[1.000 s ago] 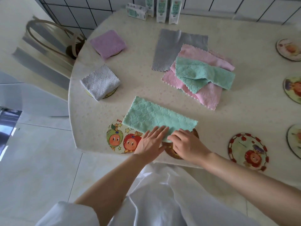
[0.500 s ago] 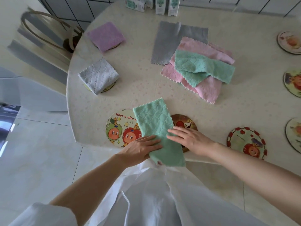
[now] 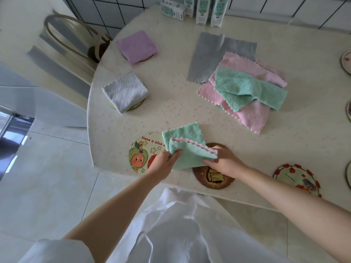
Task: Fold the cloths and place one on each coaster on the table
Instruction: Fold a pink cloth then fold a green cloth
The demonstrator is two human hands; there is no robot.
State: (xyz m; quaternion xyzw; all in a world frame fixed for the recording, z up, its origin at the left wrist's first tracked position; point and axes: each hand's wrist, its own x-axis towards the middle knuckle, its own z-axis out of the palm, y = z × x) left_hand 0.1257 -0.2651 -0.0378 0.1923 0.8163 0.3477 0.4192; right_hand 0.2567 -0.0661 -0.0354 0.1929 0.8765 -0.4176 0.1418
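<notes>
A mint green cloth lies at the table's near edge, its near half lifted and doubled over so a pink hem shows. My left hand pinches its left corner and my right hand pinches its right corner. It sits between a cartoon-fruit coaster and a brown coaster. A folded purple cloth and a folded white cloth each rest on a coaster at the left. Unfolded grey, pink and green cloths are piled mid-table.
A red-rimmed coaster lies at the near right, and more coasters line the right edge. Cartons stand at the back by the tiled wall. A chair is at the left.
The green strip was turned lengthwise toward me, hanging over the table edge. Both hands have since lifted its near end and brought it up and over the far half.
</notes>
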